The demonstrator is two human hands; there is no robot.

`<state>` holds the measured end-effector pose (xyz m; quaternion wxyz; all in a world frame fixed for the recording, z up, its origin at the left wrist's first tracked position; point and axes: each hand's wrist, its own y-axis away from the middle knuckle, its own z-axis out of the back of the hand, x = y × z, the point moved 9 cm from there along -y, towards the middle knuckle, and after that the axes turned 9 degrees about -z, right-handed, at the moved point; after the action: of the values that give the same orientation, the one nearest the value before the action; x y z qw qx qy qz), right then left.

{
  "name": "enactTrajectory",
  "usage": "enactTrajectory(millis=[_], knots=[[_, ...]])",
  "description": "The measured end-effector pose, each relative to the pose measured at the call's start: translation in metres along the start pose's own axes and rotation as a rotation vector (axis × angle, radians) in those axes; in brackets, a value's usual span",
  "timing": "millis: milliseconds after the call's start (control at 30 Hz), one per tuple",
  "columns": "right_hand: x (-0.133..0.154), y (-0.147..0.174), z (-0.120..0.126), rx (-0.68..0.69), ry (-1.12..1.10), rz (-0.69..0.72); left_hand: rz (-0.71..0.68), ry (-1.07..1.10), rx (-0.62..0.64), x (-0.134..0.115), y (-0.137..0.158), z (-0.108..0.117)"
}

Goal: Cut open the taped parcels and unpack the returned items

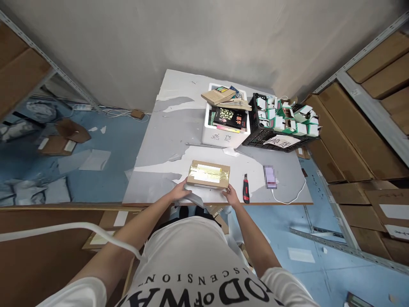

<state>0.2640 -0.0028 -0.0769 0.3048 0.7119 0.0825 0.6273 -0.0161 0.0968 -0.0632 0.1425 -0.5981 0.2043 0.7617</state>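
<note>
Gripping taped carton with left hand and right hand, both equally near. Lies between and just ahead of the hands over worktop, with long axis from hand to hand. Noting red-black cutter just right of right hand.

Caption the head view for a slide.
Left hand and right hand hold a taped box at a table, utility knife nearby.

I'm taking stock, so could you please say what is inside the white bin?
The white bin holds books heaped above its top; whatever lies beneath the uppermost ones is covered from view.
</note>
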Motion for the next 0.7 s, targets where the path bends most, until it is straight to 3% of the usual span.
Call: enactTrajectory(millis=[100,233,433,700], knots=[[0.006,0.004,-0.010,-0.023,0.002,0.029,0.014,-0.130,0.009,-0.002,0.001,-0.003],[0.015,0.015,-0.012,-0.069,0.037,0.051,-0.004,-0.265,-0.091,-0.020,0.008,0.009],[0.024,0.027,0.000,-0.243,0.313,0.037,0.098,-0.512,-0.194,-0.039,0.017,0.021],[0.026,0.016,0.001,-0.319,0.475,-0.018,0.216,-0.681,-0.128,-0.035,0.001,0.022]])
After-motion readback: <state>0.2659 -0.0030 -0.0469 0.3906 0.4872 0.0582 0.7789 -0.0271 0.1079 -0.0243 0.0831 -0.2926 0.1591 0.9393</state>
